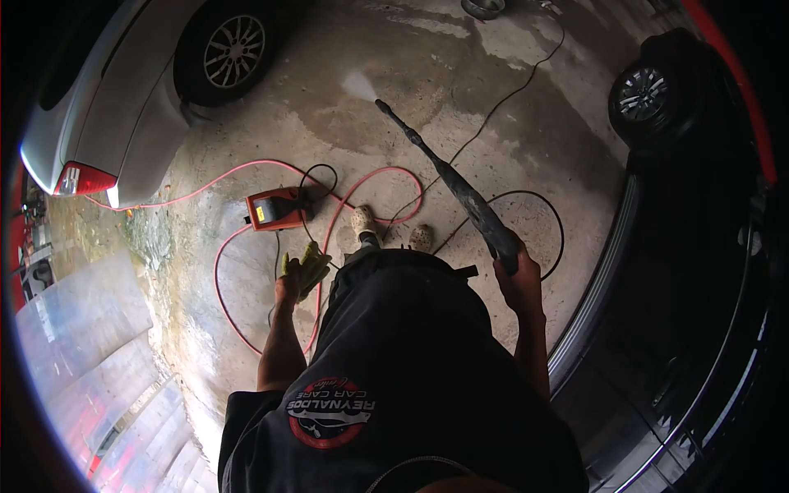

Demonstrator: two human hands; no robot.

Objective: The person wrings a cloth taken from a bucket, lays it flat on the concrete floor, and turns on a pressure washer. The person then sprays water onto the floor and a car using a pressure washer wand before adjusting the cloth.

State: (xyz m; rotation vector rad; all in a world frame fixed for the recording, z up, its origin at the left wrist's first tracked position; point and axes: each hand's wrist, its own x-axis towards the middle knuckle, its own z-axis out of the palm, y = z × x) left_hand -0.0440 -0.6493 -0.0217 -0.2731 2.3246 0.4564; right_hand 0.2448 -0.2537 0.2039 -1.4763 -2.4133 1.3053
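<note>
right grip point(523, 285) around spraying wand point(465, 194), left grip point(291, 281) with greenish fabric point(311, 268)

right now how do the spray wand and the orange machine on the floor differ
The spray wand is long and slim; the orange machine is boxy. The spray wand is held in the right hand; the orange machine sits on the floor. Both have black parts.

Wand point(460, 185) crosses open floor point(329, 127); hose point(263, 161), machine point(278, 209) block left.
</note>
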